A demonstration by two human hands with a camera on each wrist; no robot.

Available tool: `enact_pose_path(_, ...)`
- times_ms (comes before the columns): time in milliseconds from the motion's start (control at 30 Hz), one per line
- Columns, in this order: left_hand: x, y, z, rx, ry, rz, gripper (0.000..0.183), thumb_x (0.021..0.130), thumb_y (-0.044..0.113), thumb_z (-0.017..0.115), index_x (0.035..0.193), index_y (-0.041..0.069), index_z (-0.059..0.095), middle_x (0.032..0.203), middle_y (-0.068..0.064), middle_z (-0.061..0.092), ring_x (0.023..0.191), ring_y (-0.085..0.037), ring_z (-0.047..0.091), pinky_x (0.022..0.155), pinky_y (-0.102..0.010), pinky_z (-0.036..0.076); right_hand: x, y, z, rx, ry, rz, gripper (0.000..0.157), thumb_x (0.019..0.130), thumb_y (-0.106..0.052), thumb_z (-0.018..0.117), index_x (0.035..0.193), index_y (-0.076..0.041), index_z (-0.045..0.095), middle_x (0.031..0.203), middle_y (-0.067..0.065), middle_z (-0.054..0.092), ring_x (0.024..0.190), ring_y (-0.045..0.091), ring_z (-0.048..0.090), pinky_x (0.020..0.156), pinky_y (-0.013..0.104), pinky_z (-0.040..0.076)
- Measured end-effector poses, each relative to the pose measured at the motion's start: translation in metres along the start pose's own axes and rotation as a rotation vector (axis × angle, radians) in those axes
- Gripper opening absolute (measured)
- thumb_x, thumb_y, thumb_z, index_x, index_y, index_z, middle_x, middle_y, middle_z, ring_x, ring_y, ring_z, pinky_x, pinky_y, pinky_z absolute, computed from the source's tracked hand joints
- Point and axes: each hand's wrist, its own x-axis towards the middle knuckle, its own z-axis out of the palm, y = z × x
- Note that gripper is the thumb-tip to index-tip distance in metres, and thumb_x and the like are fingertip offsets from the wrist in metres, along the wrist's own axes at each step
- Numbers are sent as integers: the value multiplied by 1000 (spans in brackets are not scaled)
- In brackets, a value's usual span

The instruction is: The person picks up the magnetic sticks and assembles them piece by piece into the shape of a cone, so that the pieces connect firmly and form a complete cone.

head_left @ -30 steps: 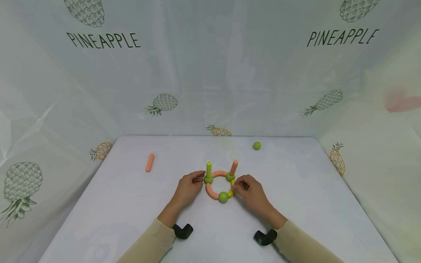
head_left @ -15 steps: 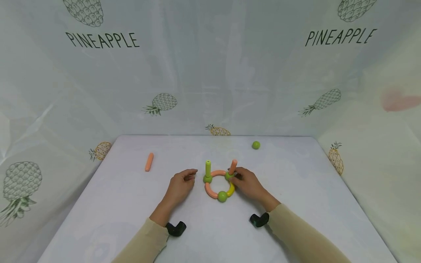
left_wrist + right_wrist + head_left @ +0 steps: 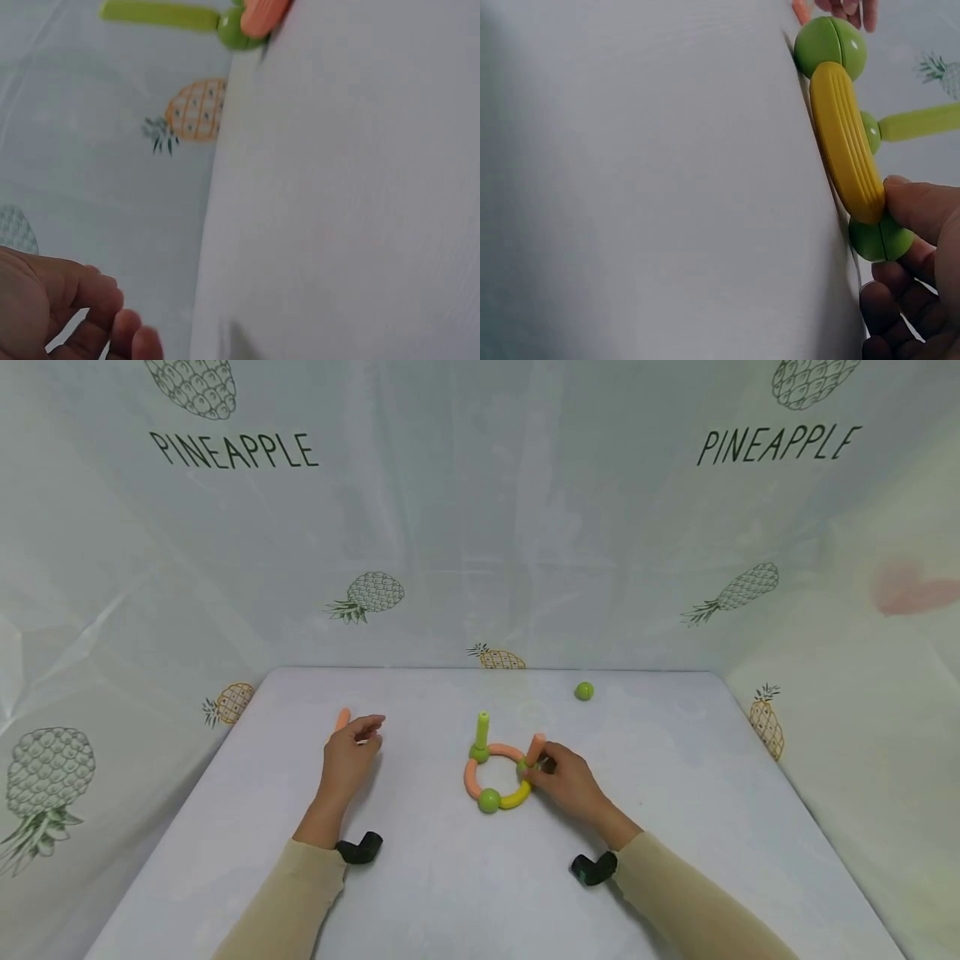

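A ring of toy building pieces lies mid-table: two curved orange rods (image 3: 472, 779), a yellow curved rod (image 3: 516, 798) and three green balls. A light-green rod (image 3: 483, 731) stands up from the ball at its far left, and a straight orange rod (image 3: 536, 749) rises from the right green ball (image 3: 881, 238). My right hand (image 3: 572, 785) pinches that right ball, its thumb against the end of the yellow piece in the right wrist view. My left hand (image 3: 348, 767), fingers loosely bent and holding nothing, is beside a loose orange rod (image 3: 342, 719), partly hidden behind it.
A loose green ball (image 3: 584, 691) lies near the back edge of the white table (image 3: 450, 893), right of the ring. A pineapple-printed sheet (image 3: 480, 527) hangs behind the table and along both sides.
My left hand has moved away from the ring, leftward to the loose orange rod. My right hand has shifted from the yellow piece to the right ball, and the ring has turned slightly.
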Motion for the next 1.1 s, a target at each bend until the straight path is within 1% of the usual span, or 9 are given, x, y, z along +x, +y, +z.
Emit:
enact_pose_path(167,12,-11,-19,24,65,-50,35,103,15,64,138,10,69,140,-13,68,128,-32,61,90,-35,53,-2,3,-1,3,9,8,22,92,-31,84,102,-19,69,93,0,62,86,17,55,76,32,45)
enact_pose_path(267,18,-20,-28,34,100,-58,36,102,17,67,137,10,70,139,-14,67,130,-34,59,94,-41,50,-4,3,-1,5,6,17,24,91,-34,84,103,-20,69,93,0,62,87,16,55,76,32,45)
enact_pose_path(333,22,-26,-32,37,106,-59,37,102,19,69,138,10,70,139,-16,67,131,-36,57,97,-46,47,-5,3,-2,6,3,18,24,91,-35,84,103,-20,69,93,0,62,88,17,55,77,32,45)
enact_pose_path(467,27,-39,-41,36,77,-78,41,103,26,69,141,11,67,146,-16,63,136,-36,52,104,-52,44,-7,4,-3,6,-4,7,25,92,-36,83,106,-18,70,97,0,63,91,17,56,80,34,46)
enact_pose_path(567,30,-48,-45,30,41,-114,44,103,27,69,145,12,64,150,-17,58,138,-37,50,106,-52,42,-8,5,-3,1,-8,-4,28,93,-36,82,110,-16,71,102,0,65,94,17,57,84,36,48)
enact_pose_path(667,33,-55,-49,32,17,-136,47,103,25,70,147,11,61,151,-20,57,138,-38,49,107,-52,42,-9,6,-3,1,-8,-12,31,94,-34,82,114,-14,72,106,0,67,96,17,58,87,38,49)
enact_pose_path(867,36,-61,-51,71,-11,-123,50,103,23,70,148,7,58,147,-23,59,135,-40,53,108,-51,45,-9,6,-2,-1,-2,-22,29,94,-33,82,112,-13,72,102,1,67,94,18,58,85,37,49)
enact_pose_path(1033,37,-65,-52,118,-29,-115,49,103,18,69,148,4,58,142,-22,63,128,-37,59,104,-45,48,-8,6,-2,3,-10,-9,30,94,-34,82,113,-14,72,103,0,67,95,17,57,86,37,49)
enact_pose_path(1100,37,-65,-52,120,-40,-111,46,104,16,66,148,5,58,140,-21,65,128,-36,59,103,-44,47,-8,7,-2,-1,-10,-10,30,94,-34,81,114,-14,72,103,0,67,95,17,57,86,37,49)
